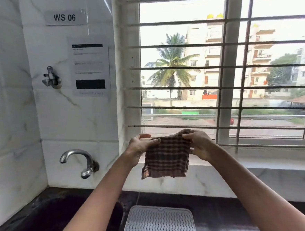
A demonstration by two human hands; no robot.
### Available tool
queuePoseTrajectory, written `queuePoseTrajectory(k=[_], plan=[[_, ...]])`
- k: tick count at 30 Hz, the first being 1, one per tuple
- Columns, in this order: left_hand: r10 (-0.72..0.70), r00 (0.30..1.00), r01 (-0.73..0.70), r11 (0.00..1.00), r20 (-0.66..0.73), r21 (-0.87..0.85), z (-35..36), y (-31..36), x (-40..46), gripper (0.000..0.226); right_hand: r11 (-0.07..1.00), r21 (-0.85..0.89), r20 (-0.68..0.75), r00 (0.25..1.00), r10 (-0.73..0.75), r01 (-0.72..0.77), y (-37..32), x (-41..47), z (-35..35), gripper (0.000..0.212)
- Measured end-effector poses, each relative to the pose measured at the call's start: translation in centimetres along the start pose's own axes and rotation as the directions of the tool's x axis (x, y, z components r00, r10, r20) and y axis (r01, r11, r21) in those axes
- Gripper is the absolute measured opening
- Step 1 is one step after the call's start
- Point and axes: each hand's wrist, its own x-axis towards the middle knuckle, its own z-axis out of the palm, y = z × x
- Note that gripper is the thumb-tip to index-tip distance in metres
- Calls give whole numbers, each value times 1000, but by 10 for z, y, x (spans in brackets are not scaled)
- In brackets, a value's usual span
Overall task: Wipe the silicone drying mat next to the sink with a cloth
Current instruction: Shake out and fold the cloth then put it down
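A brown checked cloth (166, 157) hangs spread in the air in front of the window sill. My left hand (139, 146) pinches its upper left corner, and my right hand (198, 143) grips its upper right edge. Well below the cloth, a light grey ribbed silicone drying mat (160, 226) lies flat on the dark counter at the bottom of the view. Its near end is cut off by the frame edge. Both forearms reach up from the bottom, crossing either side of the mat.
A dark sink (54, 215) sits left of the mat under a curved steel tap (80, 161) on the marble wall. A second valve (51, 78) is higher up. A barred window (223, 69) fills the right. Dark counter (231, 220) extends right of the mat.
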Motion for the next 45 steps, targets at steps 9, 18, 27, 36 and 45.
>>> queuePoseTrajectory(k=[9, 18, 27, 36, 45], plan=[[224, 974, -207, 795, 40, 570, 4, 13, 12, 34, 948, -312, 25, 997, 79, -67, -23, 7, 1, 29], [342, 938, -199, 403, 55, 893, 10, 13, 32, 20, 744, -667, 90, 995, 49, 24, -11, 16, 3, 27], [419, 900, -222, 208, 118, 953, 21, -35, 4, 30, 180, -979, 22, 923, -383, 98, 40, -2, -12, 14], [-196, 936, -153, 518, 291, 842, 34, -117, -84, 22, 402, -894, 347, 874, 340, 198, 126, -84, -78, 10], [-787, 543, 96, 406, 294, 909, 97, -195, -220, 4, 368, -929, 335, 351, 875, -31, 205, -196, -143, 14]])
